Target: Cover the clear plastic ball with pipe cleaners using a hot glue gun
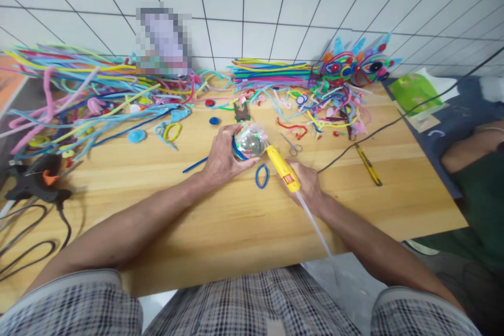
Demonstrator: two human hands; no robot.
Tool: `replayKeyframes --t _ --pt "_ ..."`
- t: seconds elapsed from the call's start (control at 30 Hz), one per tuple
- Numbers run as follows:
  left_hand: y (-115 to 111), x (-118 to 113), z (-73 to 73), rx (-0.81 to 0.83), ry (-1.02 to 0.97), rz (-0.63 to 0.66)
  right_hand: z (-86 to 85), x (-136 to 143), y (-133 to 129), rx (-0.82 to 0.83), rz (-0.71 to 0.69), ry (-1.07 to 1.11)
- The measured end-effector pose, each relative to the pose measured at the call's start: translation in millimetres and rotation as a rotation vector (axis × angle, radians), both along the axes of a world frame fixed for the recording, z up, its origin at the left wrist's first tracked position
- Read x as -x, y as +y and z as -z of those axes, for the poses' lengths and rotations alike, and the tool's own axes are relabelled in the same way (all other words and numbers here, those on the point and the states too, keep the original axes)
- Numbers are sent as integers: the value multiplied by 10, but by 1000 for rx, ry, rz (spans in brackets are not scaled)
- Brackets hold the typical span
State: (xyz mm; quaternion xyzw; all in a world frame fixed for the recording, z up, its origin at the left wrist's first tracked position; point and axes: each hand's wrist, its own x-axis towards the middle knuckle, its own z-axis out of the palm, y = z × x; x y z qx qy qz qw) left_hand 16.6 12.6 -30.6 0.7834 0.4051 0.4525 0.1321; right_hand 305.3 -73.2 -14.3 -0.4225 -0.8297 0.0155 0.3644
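at the middle of the wooden worktop (220,236), the left hand (225,155) grasps a clear ball (251,143) wrapped with blue pipe cleaner, fingers curved around its left side. the right hand (309,184) is closed around a yellow glue gun (284,169), whose nozzle points at the ball's right side, a clear glue stick out of its back end. a small blue loop (262,176) lies just below the ball, and scissors (292,146) lie near the right hand. farther right is a yellow cutter (368,165); pliers (241,112) lie just behind the ball.

One each: yellow glue gun (282,168), cutter (368,166), scissors (292,146).
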Motion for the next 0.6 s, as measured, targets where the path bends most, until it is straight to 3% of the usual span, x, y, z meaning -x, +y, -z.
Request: replayKeyframes --t 0.27,0.6 --pt "4 -7 -1 -15 -7 -13 -47 23 13 -80 -51 21" --pt "-5 -31 -17 -93 5 -15 -49 42 8 -74 0 -4"
